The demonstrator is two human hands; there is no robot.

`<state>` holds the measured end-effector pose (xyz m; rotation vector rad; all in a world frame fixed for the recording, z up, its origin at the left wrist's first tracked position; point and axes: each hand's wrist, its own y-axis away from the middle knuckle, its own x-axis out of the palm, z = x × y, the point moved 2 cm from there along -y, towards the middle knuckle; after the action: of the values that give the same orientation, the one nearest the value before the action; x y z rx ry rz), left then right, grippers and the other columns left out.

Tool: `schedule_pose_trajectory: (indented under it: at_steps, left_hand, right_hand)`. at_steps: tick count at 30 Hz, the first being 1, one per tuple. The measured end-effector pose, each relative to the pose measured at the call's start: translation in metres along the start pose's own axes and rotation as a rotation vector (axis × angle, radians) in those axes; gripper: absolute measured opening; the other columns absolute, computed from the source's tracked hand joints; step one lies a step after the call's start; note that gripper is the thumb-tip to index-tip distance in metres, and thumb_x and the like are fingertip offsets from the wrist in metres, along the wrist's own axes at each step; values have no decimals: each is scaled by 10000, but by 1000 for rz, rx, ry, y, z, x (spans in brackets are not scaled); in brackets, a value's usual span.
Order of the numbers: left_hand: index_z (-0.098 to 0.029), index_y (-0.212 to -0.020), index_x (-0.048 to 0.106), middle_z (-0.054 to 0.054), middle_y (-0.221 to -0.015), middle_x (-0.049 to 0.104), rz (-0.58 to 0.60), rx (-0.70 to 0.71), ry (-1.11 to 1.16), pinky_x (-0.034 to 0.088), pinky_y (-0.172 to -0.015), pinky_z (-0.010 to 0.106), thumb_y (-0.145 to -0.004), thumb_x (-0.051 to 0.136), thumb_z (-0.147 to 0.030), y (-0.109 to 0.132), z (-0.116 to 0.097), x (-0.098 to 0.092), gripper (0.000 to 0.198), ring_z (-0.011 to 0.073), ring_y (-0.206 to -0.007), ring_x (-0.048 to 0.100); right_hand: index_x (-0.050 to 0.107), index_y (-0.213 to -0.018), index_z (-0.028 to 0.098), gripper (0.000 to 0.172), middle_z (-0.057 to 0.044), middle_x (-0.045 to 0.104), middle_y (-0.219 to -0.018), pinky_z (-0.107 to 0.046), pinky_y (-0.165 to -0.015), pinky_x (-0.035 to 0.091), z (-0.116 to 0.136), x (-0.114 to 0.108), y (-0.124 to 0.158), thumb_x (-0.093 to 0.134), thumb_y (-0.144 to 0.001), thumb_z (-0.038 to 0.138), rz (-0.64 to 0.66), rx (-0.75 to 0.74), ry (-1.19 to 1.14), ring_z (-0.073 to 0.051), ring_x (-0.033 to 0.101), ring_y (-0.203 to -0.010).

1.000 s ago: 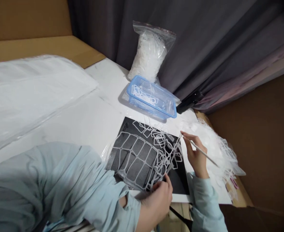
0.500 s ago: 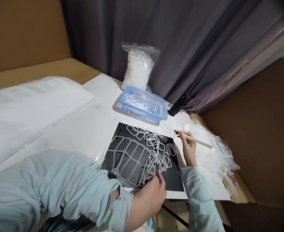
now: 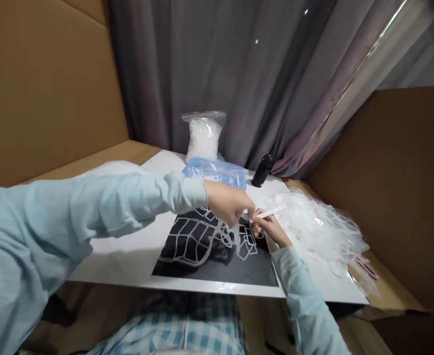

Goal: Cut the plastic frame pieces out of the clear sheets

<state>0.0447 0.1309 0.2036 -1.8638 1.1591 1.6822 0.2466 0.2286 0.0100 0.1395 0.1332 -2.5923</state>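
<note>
My left hand [image 3: 230, 201] is closed above the black mat [image 3: 224, 271], gripping part of the white mesh [image 3: 190, 236], whose right part is lifted off the mat. Fingers pressed together, my right hand [image 3: 270, 228] holds a thin white stick [image 3: 270, 212] that points up to the right. The two hands meet at the mat's upper right. Loose white frames [image 3: 247, 245] lie on the mat below them. Exactly what the left fingertips pinch is too small to tell.
Behind my left hand is a blue basket [image 3: 222, 172] with white frames. Farther back stand a bag of white pieces [image 3: 204, 138] and a black bottle [image 3: 263, 171]. Clear bags and white mesh [image 3: 323, 222] are piled at the right. Cardboard walls [image 3: 47, 93] flank the table.
My left hand has moved up from the mat's front edge to my right hand, raising the mesh's right part. My right hand has shifted slightly left with the stick. The camera view has tilted up.
</note>
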Motion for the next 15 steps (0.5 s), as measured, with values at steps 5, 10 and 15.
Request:
schedule_pose_trajectory:
  at_steps: [5,10,15]
  left_hand:
    - [-124,-1175,649,57,-968,741,11,-100,59,450,-712,225,-798,687,-143,3,12,-53,379,143,-802,639]
    - [-89,-1213,627,57,-990,731,-42,-180,92,447,-704,207,-812,673,-200,6,12,-95,418,112,-762,600]
    - [-54,-1165,621,6,-869,728,-78,-227,66,437,-696,171,-834,651,-181,6,13,-122,356,73,-747,560]
  right_hand:
    - [610,-881,124,235,58,566,-652,-176,-465,470,-11,-1,-7,620,-978,339,19,14,-88,-63,534,-484]
    - [613,-953,125,206,30,594,-743,-189,-501,495,-16,-5,-11,607,-986,328,13,19,-201,-81,578,-569]
    - [610,-960,126,190,22,597,-771,-193,-516,497,-17,-4,-11,614,-981,315,25,33,-299,-89,587,-603]
